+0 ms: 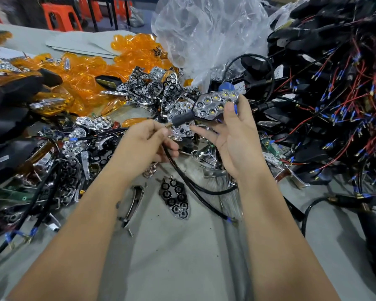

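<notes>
My right hand (232,140) holds a black lamp unit (213,104) with a chrome reflector and several small LEDs, thumb on its right end and fingers behind it. A black stem sticks out of the unit's left end. My left hand (146,142) pinches the brass tip of that stem and the black cable (195,185) that runs from it down across the grey table (182,257). Both hands are raised a little above the table's middle.
Orange lenses (89,77) are heaped at the back left, chrome reflectors (154,88) in the middle. Black housings with red and blue wires (334,105) pile up on the right. A clear plastic bag (204,29) stands behind. One loose reflector (176,197) lies near my arms.
</notes>
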`<state>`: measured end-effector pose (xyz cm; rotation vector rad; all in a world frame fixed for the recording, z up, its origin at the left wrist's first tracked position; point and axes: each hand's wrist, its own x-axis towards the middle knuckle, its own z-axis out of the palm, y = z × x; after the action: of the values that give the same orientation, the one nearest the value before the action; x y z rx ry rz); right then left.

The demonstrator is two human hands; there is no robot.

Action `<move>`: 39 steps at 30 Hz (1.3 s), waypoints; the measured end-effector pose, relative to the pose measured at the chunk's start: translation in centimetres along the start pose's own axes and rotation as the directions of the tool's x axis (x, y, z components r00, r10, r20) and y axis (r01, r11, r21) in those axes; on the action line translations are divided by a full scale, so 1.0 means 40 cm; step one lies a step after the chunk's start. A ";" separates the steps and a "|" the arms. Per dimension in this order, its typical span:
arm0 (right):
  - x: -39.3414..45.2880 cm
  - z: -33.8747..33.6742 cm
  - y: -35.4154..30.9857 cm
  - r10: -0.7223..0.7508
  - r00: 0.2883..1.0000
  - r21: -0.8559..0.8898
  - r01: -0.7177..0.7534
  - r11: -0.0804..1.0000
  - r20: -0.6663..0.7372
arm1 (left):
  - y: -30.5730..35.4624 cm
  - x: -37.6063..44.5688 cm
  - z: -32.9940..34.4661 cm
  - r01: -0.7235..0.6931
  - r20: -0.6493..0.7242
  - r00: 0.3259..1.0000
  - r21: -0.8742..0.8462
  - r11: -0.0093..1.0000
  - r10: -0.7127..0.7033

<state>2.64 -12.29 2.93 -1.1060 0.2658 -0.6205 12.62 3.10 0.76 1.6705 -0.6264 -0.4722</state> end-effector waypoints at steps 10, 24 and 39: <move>0.001 -0.002 0.004 -0.045 0.999 -0.047 0.045 0.998 0.000 | 0.017 0.000 -0.013 0.118 0.160 0.984 -0.244 0.963 -0.080; -0.003 0.097 0.035 0.055 0.975 -0.641 0.100 0.761 0.217 | 0.023 -0.013 -0.007 -0.112 -0.102 0.988 0.022 0.993 0.114; 0.207 0.269 0.125 0.381 0.856 -0.933 0.357 0.050 0.348 | 0.010 -0.003 -0.073 0.091 -0.565 0.818 0.307 0.947 0.105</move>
<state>16.27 -7.57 4.01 -2.6929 0.2039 0.0995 14.27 5.34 1.69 1.9950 -0.2576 0.1719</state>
